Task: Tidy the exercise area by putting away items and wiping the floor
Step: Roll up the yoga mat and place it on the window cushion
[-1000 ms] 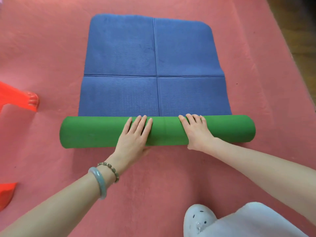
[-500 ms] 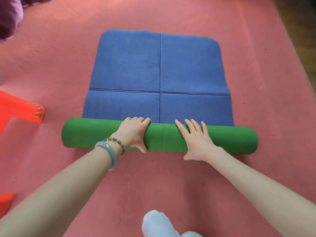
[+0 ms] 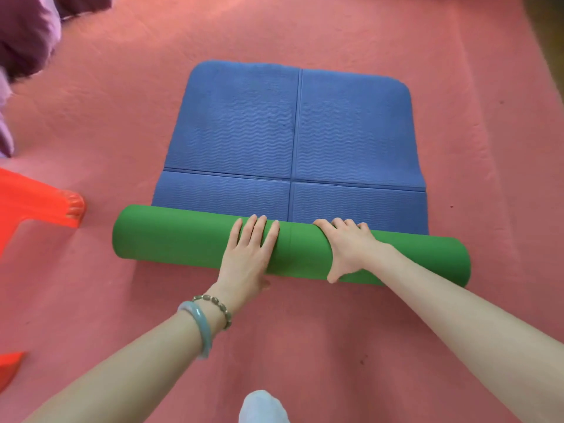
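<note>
Head view: the green roll point(image 3: 183, 242) had crept toward 12 o'clock over the flat blue mat point(image 3: 293, 132). The left hand point(image 3: 247, 254) switched to straight fingers pressing it, while the right hand point(image 3: 348, 248), at its 3 o'clock, hooked fingers over the top. Rolling looked well along, not finished.

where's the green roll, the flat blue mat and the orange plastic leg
green roll point(image 3: 177, 239): head view, bare left stretch of the roll
flat blue mat point(image 3: 238, 123): head view, far left panel
orange plastic leg point(image 3: 36, 203): head view, mid-leg

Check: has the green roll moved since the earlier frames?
Yes. The green roll has advanced away from the person; the strip of blue mat between it and the cross crease is narrower.
</note>
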Tool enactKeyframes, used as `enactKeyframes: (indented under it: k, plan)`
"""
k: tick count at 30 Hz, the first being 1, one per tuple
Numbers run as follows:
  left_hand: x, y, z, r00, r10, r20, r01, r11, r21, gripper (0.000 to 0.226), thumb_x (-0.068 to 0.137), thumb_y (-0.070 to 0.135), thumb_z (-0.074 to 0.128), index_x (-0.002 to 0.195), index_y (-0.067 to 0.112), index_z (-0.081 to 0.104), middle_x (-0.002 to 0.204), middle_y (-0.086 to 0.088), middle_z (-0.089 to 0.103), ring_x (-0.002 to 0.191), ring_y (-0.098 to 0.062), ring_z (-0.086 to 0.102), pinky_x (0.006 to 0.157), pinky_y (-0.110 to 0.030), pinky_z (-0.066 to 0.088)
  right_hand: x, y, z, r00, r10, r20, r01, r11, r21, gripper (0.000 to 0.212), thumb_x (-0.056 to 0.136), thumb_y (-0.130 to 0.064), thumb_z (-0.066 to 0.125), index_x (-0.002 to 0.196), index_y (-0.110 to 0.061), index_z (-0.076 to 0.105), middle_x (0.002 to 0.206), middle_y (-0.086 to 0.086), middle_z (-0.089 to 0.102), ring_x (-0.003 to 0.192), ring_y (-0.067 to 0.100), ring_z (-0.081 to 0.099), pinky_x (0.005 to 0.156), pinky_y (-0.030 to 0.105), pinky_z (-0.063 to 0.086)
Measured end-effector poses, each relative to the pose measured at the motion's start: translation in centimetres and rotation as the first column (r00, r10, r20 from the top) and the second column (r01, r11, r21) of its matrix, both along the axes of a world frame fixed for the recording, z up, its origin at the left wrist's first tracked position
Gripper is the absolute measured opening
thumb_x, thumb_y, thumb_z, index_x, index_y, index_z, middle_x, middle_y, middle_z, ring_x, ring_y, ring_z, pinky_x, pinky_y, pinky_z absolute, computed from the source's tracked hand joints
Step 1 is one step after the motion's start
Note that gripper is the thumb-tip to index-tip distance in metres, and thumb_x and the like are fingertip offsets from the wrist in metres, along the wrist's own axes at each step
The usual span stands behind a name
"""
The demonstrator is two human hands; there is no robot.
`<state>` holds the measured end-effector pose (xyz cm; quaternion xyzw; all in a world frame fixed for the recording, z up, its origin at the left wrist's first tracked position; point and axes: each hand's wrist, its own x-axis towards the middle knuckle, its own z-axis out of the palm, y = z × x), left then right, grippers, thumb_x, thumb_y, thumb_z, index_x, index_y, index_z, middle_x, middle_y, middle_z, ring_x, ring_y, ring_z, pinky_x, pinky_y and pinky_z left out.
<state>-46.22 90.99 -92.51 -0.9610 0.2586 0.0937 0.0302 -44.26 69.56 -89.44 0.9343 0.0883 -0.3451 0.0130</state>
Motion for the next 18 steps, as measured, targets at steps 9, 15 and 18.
enactKeyframes:
  k: [9, 15, 18]
  plan:
    - [3.9, -0.8, -0.2, 1.0, 0.004, -0.021, -0.004, 1.0, -0.003, 0.124, 0.02, 0.044, 0.089, 0.131, 0.011, 0.047, 0.123, -0.012, 0.057, 0.113, -0.029, 0.055, 0.103, -0.046, 0.037, 0.2, -0.2, 1.1, 0.997, -0.037, 0.065, 0.035, 0.999, 0.03, 0.132, 0.056, -0.055, 0.079, 0.148, -0.029, -0.012, 0.154, 0.011, 0.011, 0.142, 0.029, 0.009, 0.115, 0.054, 0.003]
    - [7.8, -1.7, 1.6, 0.987, -0.037, -0.157, 0.04, 0.999, 0.013, 0.106, 0.044, 0.052, 0.081, 0.133, 0.022, 0.032, 0.121, 0.002, 0.05, 0.113, -0.02, 0.047, 0.099, -0.032, 0.033, -1.8, 0.0, -1.2, 0.933, -0.027, 0.358, 0.041, 0.999, -0.031, 0.121, 0.061, -0.038, 0.081, 0.15, -0.029, -0.001, 0.153, 0.017, 0.021, 0.142, 0.034, 0.019, 0.112, 0.059, 0.009]
    - [7.7, -1.6, 1.8, 0.988, 0.0, -0.157, 0.009, 0.998, 0.057, 0.12, 0.049, 0.056, 0.08, 0.145, 0.024, 0.017, 0.145, -0.004, 0.033, 0.135, -0.022, 0.03, 0.113, -0.037, 0.019, -0.5, -0.3, -1.3, 0.943, -0.043, 0.33, 0.044, 0.999, 0.004, 0.116, 0.063, -0.035, 0.079, 0.15, -0.029, 0.002, 0.15, 0.014, 0.023, 0.139, 0.032, 0.022, 0.112, 0.058, 0.012]
